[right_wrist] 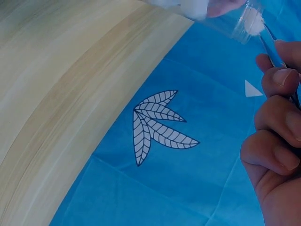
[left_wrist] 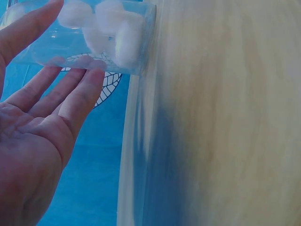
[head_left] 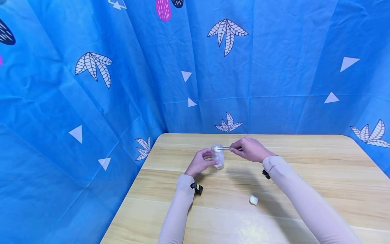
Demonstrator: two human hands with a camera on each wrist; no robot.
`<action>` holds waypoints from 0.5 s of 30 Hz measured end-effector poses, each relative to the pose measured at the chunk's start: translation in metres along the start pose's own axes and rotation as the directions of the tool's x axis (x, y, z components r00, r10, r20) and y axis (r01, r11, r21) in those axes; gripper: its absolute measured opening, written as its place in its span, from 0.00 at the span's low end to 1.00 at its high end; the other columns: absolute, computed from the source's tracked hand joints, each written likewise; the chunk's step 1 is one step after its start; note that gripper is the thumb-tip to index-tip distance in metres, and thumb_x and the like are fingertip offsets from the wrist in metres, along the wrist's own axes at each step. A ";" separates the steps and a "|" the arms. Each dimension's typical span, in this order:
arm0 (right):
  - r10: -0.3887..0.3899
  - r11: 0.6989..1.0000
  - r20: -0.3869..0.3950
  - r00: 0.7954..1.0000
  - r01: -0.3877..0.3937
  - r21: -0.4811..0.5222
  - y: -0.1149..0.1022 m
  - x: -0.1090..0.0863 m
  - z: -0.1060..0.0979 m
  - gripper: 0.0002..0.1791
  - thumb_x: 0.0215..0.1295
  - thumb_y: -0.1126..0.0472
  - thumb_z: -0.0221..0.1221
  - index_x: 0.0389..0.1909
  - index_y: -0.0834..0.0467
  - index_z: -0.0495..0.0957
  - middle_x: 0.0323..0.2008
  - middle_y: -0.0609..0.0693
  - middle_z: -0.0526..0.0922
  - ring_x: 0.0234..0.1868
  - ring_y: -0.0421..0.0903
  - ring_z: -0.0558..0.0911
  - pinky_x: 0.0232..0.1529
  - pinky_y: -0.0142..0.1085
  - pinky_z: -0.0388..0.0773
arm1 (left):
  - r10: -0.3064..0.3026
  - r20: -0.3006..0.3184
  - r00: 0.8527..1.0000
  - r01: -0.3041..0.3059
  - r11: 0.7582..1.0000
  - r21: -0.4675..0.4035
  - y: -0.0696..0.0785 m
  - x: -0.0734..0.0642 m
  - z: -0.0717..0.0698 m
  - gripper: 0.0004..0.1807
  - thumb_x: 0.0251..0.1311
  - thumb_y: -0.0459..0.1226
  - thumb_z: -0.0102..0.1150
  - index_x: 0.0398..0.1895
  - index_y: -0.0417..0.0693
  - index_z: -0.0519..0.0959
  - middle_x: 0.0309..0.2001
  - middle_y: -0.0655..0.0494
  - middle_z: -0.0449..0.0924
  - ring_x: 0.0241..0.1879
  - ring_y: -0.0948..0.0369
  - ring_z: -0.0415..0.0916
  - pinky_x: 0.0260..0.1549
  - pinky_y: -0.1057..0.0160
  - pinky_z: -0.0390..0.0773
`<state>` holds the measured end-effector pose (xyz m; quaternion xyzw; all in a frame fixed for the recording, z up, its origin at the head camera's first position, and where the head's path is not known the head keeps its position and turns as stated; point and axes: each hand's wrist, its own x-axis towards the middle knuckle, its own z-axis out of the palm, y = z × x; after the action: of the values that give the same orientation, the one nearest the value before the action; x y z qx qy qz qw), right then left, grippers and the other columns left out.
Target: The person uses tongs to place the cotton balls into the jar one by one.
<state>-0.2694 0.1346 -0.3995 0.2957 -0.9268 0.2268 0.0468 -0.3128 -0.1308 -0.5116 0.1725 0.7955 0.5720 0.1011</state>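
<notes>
A clear jar (head_left: 221, 156) stands upright on the table, with several white cotton balls (left_wrist: 129, 40) in its lower part. My left hand (head_left: 199, 163) holds the jar from the left, thumb on one side and fingertips on the other. From the right, my right hand (head_left: 250, 149) pinches a pair of metal tweezers (head_left: 226, 148), pointed at the jar's mouth. Between the tweezer tips a cotton ball (right_wrist: 254, 21) sits right at the rim. Another cotton ball (head_left: 253, 200) lies on the table, nearer to me and right of the jar.
The light wooden table (head_left: 304, 169) has rounded far corners. Behind it and along its left hangs a blue curtain (head_left: 274, 74) printed with leaves and triangles. Each wrist bears a small black device, such as the one on the left wrist (head_left: 197, 188).
</notes>
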 end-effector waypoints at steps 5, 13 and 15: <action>-0.002 1.000 0.002 1.000 0.002 -0.008 0.000 -0.002 0.000 0.08 0.74 0.55 0.61 0.34 0.47 0.87 0.23 0.39 0.81 0.22 0.36 0.72 0.24 0.31 0.69 | 0.005 0.003 1.000 -0.005 1.000 -0.011 0.000 -0.002 0.001 0.31 0.55 0.40 0.78 0.63 0.50 0.79 0.61 0.49 0.82 0.63 0.51 0.80 0.66 0.53 0.81; 0.017 1.000 -0.002 1.000 -0.017 -0.014 0.001 -0.011 -0.003 0.08 0.74 0.54 0.61 0.40 0.50 0.89 0.31 0.42 0.89 0.28 0.36 0.79 0.33 0.36 0.81 | 0.007 -0.005 1.000 -0.007 1.000 -0.011 0.001 -0.003 0.002 0.31 0.54 0.39 0.78 0.63 0.49 0.78 0.62 0.48 0.82 0.63 0.50 0.80 0.66 0.53 0.81; 0.019 1.000 -0.011 1.000 -0.020 -0.020 0.002 -0.015 -0.004 0.09 0.74 0.54 0.61 0.44 0.51 0.89 0.37 0.44 0.92 0.31 0.36 0.82 0.38 0.40 0.85 | 0.002 -0.008 1.000 -0.002 1.000 -0.010 0.002 -0.003 0.002 0.31 0.54 0.38 0.78 0.63 0.49 0.78 0.62 0.48 0.82 0.63 0.50 0.80 0.66 0.53 0.81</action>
<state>-0.2581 0.1459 -0.3995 0.2848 -0.9316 0.2198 0.0527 -0.3090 -0.1299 -0.5107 0.1706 0.7929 0.5767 0.0981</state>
